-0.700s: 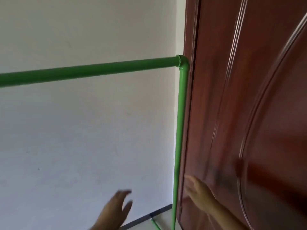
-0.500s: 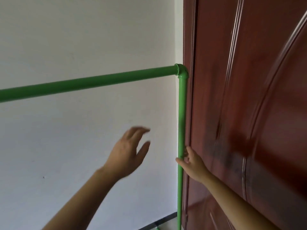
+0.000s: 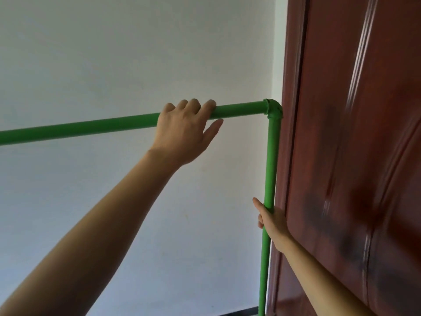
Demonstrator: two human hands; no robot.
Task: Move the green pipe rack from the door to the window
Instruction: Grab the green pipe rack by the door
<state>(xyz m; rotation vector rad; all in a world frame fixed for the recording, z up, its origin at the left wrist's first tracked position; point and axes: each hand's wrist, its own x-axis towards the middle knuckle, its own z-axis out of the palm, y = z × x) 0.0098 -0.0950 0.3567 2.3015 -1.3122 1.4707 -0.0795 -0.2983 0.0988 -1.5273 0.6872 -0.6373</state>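
A plain white wall [image 3: 114,53] fills most of the view, and a dark red-brown wooden door [image 3: 353,156] with raised panel lines takes the right side. A dark baseboard strip [image 3: 239,312] is seen at the bottom of the wall.

The green pipe rack [image 3: 91,127] is placed in front of the wall, with its right end just beside the door edge. It is made of smooth, round, bright green pipe. A long top bar runs from the left border, rising slightly to the right, and is joined by a green elbow fitting [image 3: 273,109] to an upright post [image 3: 271,167], which goes down out of the view. Nothing is hung on the rack.

The left hand [image 3: 184,133] is laid over the top bar, a little left of the elbow fitting. Its fingers [image 3: 193,103] are curled over the top of the bar, while the thumb is stretched out under it, not closed tight. The right hand [image 3: 271,222] is wrapped around the upright post, between the post and the door, with the thumb [image 3: 258,205] pointed upward along the pipe.
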